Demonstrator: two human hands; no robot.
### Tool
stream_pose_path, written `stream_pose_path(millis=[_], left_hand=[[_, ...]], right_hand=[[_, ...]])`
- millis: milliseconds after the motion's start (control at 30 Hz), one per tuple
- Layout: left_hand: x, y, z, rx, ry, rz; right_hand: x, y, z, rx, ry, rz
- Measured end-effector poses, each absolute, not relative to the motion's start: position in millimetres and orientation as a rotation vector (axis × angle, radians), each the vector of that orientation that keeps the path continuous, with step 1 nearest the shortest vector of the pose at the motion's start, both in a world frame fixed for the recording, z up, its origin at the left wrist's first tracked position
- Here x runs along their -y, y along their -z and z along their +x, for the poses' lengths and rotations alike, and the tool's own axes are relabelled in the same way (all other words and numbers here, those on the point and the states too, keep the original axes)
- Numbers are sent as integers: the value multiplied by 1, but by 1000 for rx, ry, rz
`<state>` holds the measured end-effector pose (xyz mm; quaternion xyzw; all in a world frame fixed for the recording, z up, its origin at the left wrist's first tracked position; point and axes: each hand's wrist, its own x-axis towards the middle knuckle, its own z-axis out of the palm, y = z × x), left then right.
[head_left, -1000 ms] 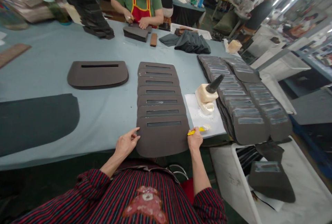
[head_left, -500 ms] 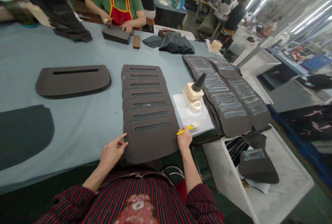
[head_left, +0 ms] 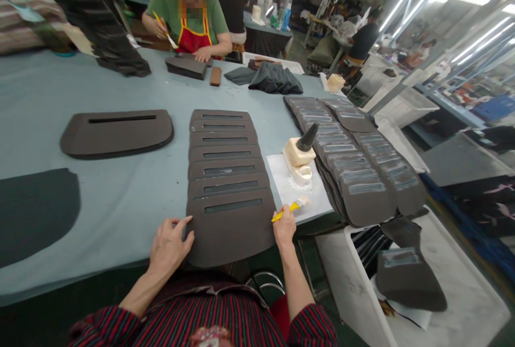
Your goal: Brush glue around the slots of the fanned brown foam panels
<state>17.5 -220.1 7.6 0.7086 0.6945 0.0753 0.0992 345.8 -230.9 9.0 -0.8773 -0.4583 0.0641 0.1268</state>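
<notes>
Several dark brown slotted panels (head_left: pixel 231 234) lie overlapped in a column at the table's front edge. At the left edge of the nearest panel is my left hand (head_left: pixel 171 242), thumb and fingers apart, fingertips by the edge. My right hand (head_left: pixel 285 224) grips a yellow brush (head_left: pixel 288 212) beside the right edge of that panel; the bristles carry white paste and point right. A cream glue container (head_left: pixel 298 155) with a black cone stands on a white sheet (head_left: pixel 281 175) behind the brush.
A stack of slotted panels (head_left: pixel 110 135) and a dark sheet (head_left: pixel 38 213) lie left. Glue-marked panels (head_left: pixel 368 205) overlap at right, above a white bin (head_left: pixel 358 272). Across the table (head_left: pixel 132 89), a person (head_left: pixel 193 20) holds another brush near a dark stack.
My left hand has opened wider at the panel's edge. The view has shifted slightly, so the table sits lower. The person opposite has raised a brush.
</notes>
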Motion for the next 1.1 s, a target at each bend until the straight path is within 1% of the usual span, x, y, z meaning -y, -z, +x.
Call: stream_pose_path(millis=[300, 433, 500, 700, 833, 967, 1033, 1100], left_hand=[[225, -17, 28, -2082, -234, 2220], [226, -14, 30, -1981, -292, 2371], [224, -11, 30, -1921, -310, 2428], [223, -5, 22, -1826, -323, 2494], [227, 3, 12, -1781, -387, 2462], [230, 4, 1, -1701, -525, 2398], [238, 1, -4, -1787, -639, 2265], [253, 2, -9, -1918, -727, 2000]], right_hand=[[237, 6, 359, 1362, -108, -2505], [237, 0, 351, 1386, 58, -2471], [236, -1, 341, 1443, 128, -2406], [237, 16, 315, 1590, 146, -2147], [240, 27, 313, 1630, 239, -2034], [240, 30, 312, 1605, 276, -2018], [239, 30, 311, 1609, 279, -2003], [237, 30, 310, 1621, 290, -1981]])
